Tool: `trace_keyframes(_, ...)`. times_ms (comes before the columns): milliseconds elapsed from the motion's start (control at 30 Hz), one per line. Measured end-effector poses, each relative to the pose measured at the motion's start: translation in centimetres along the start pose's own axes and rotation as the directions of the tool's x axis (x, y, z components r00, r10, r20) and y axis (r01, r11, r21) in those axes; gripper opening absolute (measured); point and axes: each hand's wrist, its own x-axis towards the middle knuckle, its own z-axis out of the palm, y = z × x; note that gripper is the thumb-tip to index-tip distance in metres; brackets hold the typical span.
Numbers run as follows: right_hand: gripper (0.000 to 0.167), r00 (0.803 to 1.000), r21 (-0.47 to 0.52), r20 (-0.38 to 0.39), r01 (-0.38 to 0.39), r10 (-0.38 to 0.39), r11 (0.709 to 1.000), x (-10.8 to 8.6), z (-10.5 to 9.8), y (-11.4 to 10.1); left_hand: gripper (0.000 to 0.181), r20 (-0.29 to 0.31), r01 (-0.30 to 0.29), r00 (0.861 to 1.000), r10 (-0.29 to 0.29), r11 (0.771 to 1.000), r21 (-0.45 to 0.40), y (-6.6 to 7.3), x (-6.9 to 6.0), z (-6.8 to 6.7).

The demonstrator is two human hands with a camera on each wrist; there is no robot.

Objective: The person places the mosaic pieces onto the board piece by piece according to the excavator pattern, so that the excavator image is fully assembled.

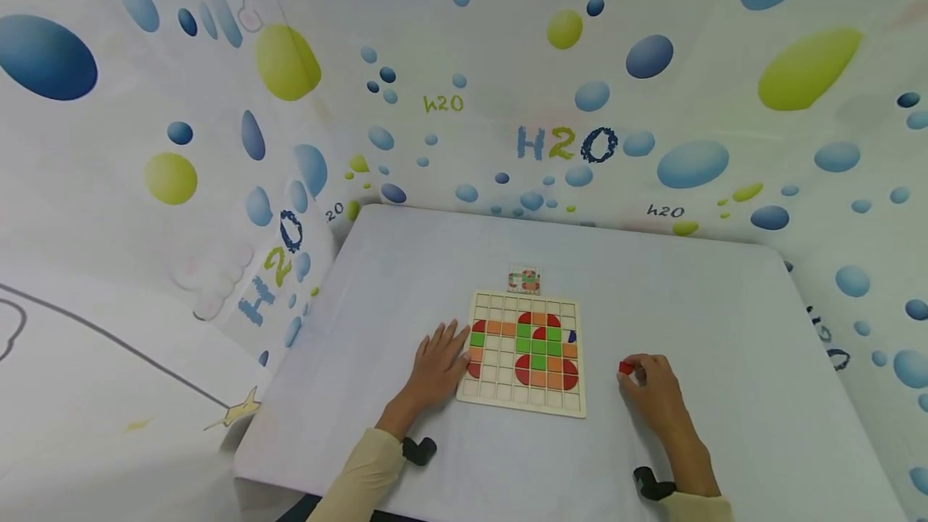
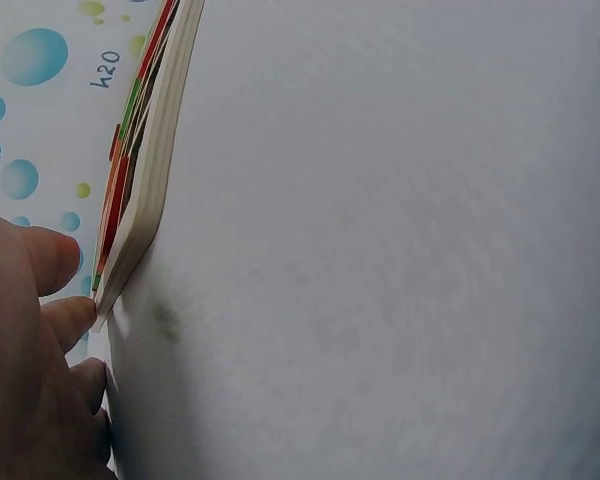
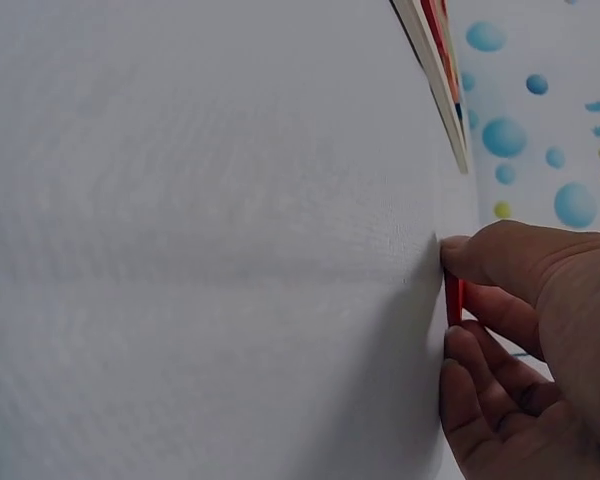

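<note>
A square wooden grid board [image 1: 496,393] lies on the table, with red, orange and green tiles set in many of its cells and one small dark blue tile [image 1: 572,336] near its right edge. My left hand [image 1: 437,365] rests at the board's left edge, fingers extended and touching it; the left wrist view shows the fingers beside the board's side [image 2: 165,150]. To the right of the board, my right hand [image 1: 656,393] pinches a small red tile [image 1: 625,367] between thumb and fingers, low over the tabletop. In the right wrist view only the red tile's edge [image 3: 454,300] shows.
A small card [image 1: 524,279] printed with a coloured grid pattern lies just beyond the board's far edge. The white-covered table [image 1: 761,329] meets walls patterned with blue and green bubbles. Dark wrist mounts [image 1: 419,451] sit at both wrists.
</note>
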Motion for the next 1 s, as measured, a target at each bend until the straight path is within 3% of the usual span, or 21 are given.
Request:
trace_keyframes(267, 0.034, 1.000, -0.002, 0.008, -0.018, 0.018, 1.000, 0.8, 1.1, -0.6, 0.056, -0.014, -0.010, 1.000, 0.010, 1.000, -0.003, 0.1, 0.1, -0.2)
trace_keyframes(567, 0.031, 1.000, 0.014, -0.011, -0.013, 0.014, 1.000, 2.1, 1.6, -2.1, 0.056, -0.047, -0.029, 0.999, 0.028, 0.999, -0.027, -0.3, 0.1, 0.4)
trace_keyframes(767, 0.033, 0.999, 0.068, -0.047, -0.004, 0.008, 0.998, 2.5, 2.0, -5.6, 0.057, -0.040, -0.015, 0.999, 0.014, 1.000, -0.027, -0.6, 0.1, 0.7)
trace_keyframes(1000, 0.032, 0.991, 0.077, 0.059, 0.116, -0.121, 0.990, 1.8, 5.1, -10.6, 0.057, -0.035, -0.008, 0.999, 0.007, 1.000, -0.014, -0.9, 0.3, 0.8)
